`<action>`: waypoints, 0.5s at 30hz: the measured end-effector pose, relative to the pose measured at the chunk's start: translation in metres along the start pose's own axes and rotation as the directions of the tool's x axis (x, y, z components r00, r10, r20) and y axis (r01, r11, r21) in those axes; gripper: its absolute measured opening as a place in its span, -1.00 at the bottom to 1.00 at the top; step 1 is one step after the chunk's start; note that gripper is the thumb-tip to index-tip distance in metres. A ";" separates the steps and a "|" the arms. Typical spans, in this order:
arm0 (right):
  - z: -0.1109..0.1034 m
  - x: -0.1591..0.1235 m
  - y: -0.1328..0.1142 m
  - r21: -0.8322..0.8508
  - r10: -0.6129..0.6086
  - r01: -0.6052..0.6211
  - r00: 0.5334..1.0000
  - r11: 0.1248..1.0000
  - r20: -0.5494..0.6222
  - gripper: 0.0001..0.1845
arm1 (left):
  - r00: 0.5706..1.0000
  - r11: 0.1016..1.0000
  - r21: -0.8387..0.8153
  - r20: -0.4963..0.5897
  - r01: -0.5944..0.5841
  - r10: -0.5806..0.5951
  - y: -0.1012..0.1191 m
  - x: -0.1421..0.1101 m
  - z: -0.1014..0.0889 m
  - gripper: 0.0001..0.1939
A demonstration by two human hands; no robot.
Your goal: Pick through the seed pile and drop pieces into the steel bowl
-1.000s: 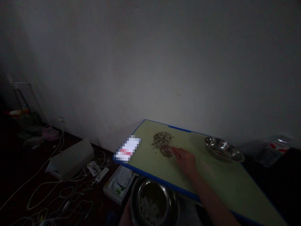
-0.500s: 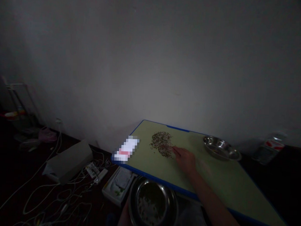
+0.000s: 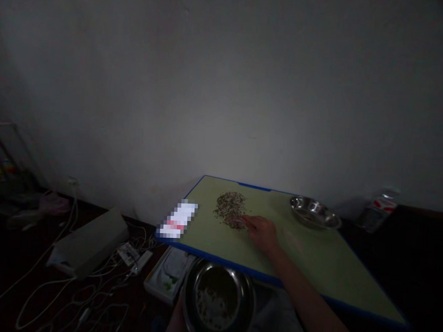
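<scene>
Beneath the front edge of a pale green board with a blue rim (image 3: 312,271), my left hand (image 3: 176,315) grips a steel bowl (image 3: 248,302) from its left side. My left fingers are mostly hidden behind the bowl, which holds pale and dark bits. My right hand (image 3: 263,233) reaches over the board with its fingers closed on a small, pale, see-through tool (image 3: 237,221); its exact kind is unclear. The tip of this tool is among a spread of small brown grains (image 3: 230,205).
A second steel bowl (image 3: 314,214) stands on the board's far right. A bright, blurred-out phone-like rectangle (image 3: 178,220) lies at its left corner. A plastic bottle (image 3: 380,210) stands beyond the right edge. Cables (image 3: 93,297), a long box (image 3: 90,241) and a tray (image 3: 168,275) lie lower left.
The whole view has shifted, so things appear further left. The tool in my right hand has moved slightly within the grains; my left hand still holds the bowl.
</scene>
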State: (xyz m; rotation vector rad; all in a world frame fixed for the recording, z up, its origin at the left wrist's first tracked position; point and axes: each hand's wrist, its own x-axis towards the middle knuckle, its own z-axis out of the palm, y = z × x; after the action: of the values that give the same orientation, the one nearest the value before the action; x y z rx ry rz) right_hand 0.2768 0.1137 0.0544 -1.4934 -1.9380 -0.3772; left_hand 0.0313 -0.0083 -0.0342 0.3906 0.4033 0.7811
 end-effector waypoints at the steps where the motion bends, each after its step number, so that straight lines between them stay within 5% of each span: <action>1: 0.000 0.000 0.000 0.005 -0.001 0.001 1.000 1.000 -0.001 -0.73 | 0.999 1.000 -0.020 -0.032 -0.008 0.008 -0.002 0.000 -0.002 -0.22; 6: -0.001 -0.001 -0.002 0.013 -0.024 0.024 1.000 1.000 0.015 -0.72 | 0.973 0.978 0.086 -0.113 -0.191 0.200 -0.009 -0.005 -0.012 -0.23; 9: -0.003 -0.001 -0.003 0.024 -0.027 0.027 0.999 0.999 0.016 -0.73 | 0.997 0.993 0.117 -0.073 -0.016 0.024 -0.005 -0.004 -0.011 -0.22; 15: -0.005 0.000 -0.007 0.037 -0.024 0.022 0.999 0.999 0.034 -0.74 | 0.984 0.995 0.099 -0.173 -0.016 0.034 -0.001 0.003 -0.001 -0.13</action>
State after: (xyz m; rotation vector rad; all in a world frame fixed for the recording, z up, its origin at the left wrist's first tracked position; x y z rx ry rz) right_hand 0.2723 0.1085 0.0588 -1.4645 -1.9801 -0.3262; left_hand 0.0334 -0.0062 -0.0362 0.4202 0.6033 0.8251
